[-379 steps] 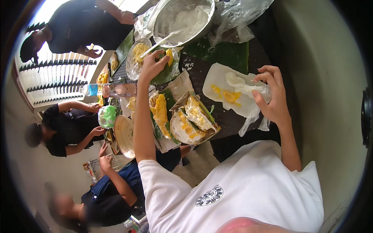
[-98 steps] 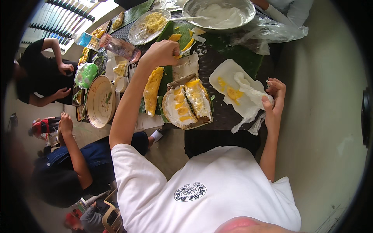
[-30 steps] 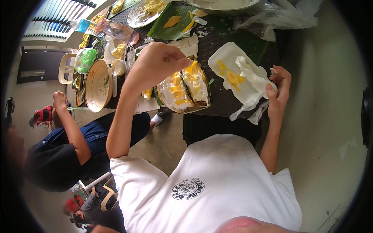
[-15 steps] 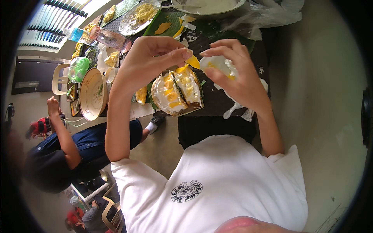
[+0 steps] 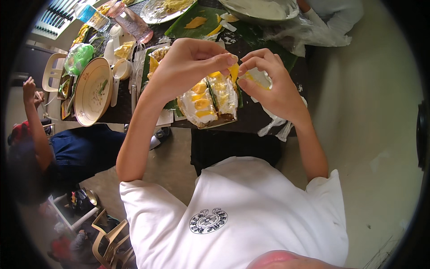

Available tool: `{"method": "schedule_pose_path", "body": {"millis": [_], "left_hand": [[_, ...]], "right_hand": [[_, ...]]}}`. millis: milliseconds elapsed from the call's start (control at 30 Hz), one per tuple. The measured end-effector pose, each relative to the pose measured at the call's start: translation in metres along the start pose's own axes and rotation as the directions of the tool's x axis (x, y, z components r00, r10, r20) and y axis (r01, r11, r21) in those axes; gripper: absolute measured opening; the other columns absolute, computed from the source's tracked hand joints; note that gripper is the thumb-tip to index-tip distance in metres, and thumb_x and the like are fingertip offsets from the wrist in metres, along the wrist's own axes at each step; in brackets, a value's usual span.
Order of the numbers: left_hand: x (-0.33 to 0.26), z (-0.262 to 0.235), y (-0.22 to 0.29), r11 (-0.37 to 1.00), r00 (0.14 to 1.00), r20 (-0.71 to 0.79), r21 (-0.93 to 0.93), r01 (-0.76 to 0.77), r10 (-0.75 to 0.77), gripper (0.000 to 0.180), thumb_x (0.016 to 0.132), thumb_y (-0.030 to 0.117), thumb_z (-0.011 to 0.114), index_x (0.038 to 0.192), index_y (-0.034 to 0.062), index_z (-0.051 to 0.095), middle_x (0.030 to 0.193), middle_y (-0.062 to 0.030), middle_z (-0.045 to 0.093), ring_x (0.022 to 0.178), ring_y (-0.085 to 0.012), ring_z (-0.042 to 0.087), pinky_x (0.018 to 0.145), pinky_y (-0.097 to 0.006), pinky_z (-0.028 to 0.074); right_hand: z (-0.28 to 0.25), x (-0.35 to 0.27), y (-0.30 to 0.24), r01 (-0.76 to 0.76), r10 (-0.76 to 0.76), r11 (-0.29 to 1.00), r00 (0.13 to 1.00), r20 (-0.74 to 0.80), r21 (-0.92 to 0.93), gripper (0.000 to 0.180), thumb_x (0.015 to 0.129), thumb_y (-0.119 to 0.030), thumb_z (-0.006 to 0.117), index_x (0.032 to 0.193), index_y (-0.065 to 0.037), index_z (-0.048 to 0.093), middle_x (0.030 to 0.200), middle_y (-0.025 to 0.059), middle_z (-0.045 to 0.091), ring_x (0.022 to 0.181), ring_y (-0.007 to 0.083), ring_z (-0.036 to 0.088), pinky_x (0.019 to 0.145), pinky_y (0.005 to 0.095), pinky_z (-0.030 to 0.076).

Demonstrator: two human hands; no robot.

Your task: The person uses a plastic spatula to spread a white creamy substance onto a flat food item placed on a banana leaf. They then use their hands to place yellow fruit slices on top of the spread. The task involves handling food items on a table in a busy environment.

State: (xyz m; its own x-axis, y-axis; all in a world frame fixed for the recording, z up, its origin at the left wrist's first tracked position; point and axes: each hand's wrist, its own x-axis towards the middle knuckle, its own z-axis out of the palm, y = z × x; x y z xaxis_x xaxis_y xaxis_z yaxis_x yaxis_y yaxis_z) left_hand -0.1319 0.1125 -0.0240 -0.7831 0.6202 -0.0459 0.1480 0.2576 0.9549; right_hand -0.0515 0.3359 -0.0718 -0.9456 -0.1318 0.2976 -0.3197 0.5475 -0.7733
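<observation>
Between the thumb and fingers of my left hand (image 5: 197, 65) is a soft yellow slice (image 5: 234, 73), probably mango. My right hand (image 5: 275, 85) is beside it, thumb and fingertips curved but apart, with nothing visible between them. Behind its fingers is a white dish (image 5: 264, 77) with yellow bits, partly hidden. Below my hands sits a cream-covered cake in two pieces. The left piece (image 5: 197, 108) carries a row of yellow slices; the right piece (image 5: 225, 101) has yellow shreds. A dark green strip stands between them, and a shallow tray lies underneath.
A large cream bowl (image 5: 93, 92) stands left, near a small cup (image 5: 122, 69) and a green plastic bag (image 5: 79, 58). At the back are a jar (image 5: 130, 21), a steel basin of white cream (image 5: 260, 8) and banana leaf (image 5: 190, 27). Crumpled plastic (image 5: 280, 123) lies right. Another person stands left.
My right hand has come closer to the yellow slice in my left hand. The whole view has shifted slightly. Another person's sleeve and hand now show at the upper right.
</observation>
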Motion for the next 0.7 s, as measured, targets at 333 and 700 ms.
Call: {"method": "schedule_pose_path", "body": {"millis": [333, 700], "left_hand": [[0.000, -0.015, 0.001, 0.999, 0.997, 0.060, 0.001, -0.049, 0.048, 0.031, 0.098, 0.026, 0.075, 0.105, -0.0040, 0.076, 0.090, -0.0078, 0.076, 0.087, -0.0115, 0.075, 0.078, -0.024, 0.057], [-0.002, -0.015, 0.005, 0.996, 0.986, 0.139, 0.004, -0.094, 0.092, 0.026, 0.098, 0.019, 0.076, 0.107, -0.0056, 0.073, 0.095, -0.0102, 0.076, 0.088, -0.0153, 0.076, 0.083, -0.028, 0.059]], "right_hand": [[0.006, 0.014, 0.000, 0.136, -0.138, 0.990, 0.989, -0.044, -0.046, 0.028, 0.077, -0.017, 0.085, 0.102, -0.010, 0.075, 0.122, 0.0066, 0.063, 0.120, 0.0283, 0.054, 0.107, 0.0416, 0.043], [0.000, 0.020, 0.009, 0.228, -0.235, 0.968, 0.971, -0.053, -0.104, 0.017, 0.081, -0.016, 0.080, 0.096, -0.010, 0.072, 0.116, 0.0038, 0.065, 0.113, 0.0273, 0.057, 0.107, 0.0424, 0.042]]}}
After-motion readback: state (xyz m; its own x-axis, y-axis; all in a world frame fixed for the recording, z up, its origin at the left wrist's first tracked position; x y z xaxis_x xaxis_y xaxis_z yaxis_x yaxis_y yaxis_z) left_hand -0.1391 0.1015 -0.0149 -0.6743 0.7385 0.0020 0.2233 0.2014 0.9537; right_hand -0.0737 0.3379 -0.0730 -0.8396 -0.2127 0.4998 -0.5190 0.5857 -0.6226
